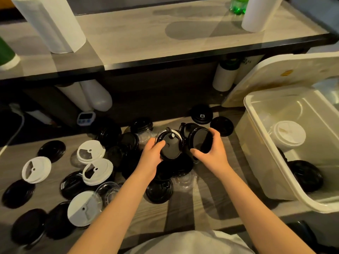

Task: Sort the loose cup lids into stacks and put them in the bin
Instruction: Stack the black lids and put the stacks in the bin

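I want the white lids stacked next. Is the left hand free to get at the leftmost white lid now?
Probably not yet: the left hand grips a black lid. Only flat lids lie between it and the leftmost white lid, so the way looks free once it lets go.

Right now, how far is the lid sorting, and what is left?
Done: a white stack and a black stack already sit in the bin. In hand: the left hand grips a black lid, and the right hand holds a second black lid. Left: most of the job; many loose black lids, white lids and clear lids lie on the table.
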Demonstrator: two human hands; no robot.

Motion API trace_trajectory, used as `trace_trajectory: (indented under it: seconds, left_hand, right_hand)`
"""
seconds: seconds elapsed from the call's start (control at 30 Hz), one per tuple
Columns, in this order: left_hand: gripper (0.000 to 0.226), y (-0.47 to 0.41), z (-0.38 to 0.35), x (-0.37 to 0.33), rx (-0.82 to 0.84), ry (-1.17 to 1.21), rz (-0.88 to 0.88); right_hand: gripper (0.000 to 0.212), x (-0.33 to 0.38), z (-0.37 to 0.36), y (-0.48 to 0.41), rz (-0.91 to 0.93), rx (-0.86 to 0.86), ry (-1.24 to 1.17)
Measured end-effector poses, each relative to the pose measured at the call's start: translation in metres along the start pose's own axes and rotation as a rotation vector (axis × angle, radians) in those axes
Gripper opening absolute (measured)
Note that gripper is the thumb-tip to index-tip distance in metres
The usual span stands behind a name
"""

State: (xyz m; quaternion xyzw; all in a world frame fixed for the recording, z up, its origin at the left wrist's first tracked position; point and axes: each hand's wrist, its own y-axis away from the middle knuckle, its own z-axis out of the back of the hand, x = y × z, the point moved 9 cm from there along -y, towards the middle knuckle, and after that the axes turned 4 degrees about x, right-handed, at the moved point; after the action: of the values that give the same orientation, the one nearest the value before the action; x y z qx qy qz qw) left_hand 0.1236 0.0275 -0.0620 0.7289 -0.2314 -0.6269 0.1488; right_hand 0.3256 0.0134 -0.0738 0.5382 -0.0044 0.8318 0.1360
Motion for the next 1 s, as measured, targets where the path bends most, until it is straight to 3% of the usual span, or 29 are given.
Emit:
trace_trajectory:
  seconds: [0.1,0.27,0.4,0.57,0.63,0.7,0.77,0.83,0.93,1.0]
  left_hand:
    - [0.028,0.003,-0.012,0.005,0.031,0.123,0.063]
    - [0.029,0.003,-0.012,0.015,0.042,0.184,0.087]
    - [0.015,0.011,-0.005,0.013,0.090,0.124,0.056]
    - [0.020,0.012,0.007,0.010,0.097,0.049,0.013]
    - [0.020,0.007,0.014,0.008,0.052,0.021,0.008]
    - [0.031,0.004,0.024,0.002,-0.027,-0.008,-0.013]
    - [0.047,0.000,0.034,-0.001,-0.078,-0.022,-0.024]
    - [0.028,-0.002,0.041,-0.005,-0.124,-0.025,-0.054]
    - [0.018,-0.002,0.044,-0.009,-0.150,-0.028,-0.075]
    - [0.017,-0.001,0.044,-0.011,-0.162,-0.037,-0.086]
  right_hand:
    - [0.087,0.038,-0.017,0.008,0.171,0.129,0.024]
    - [0.094,0.057,-0.052,0.021,0.281,0.334,0.190]
    - [0.096,0.054,-0.063,0.023,0.303,0.392,0.215]
    - [0.099,0.045,-0.066,0.017,0.260,0.496,0.151]
    - [0.088,0.040,-0.060,0.007,0.216,0.491,0.082]
    - [0.068,0.032,-0.045,-0.008,0.149,0.392,0.021]
    - [0.057,0.023,-0.024,-0.028,0.145,0.183,0.184]
    - [0.066,0.017,-0.016,-0.045,0.137,0.116,0.379]
    - [0.088,-0.002,-0.033,-0.062,0.019,0.318,0.473]
    - [0.090,-0.011,-0.045,-0.068,-0.029,0.412,0.488]
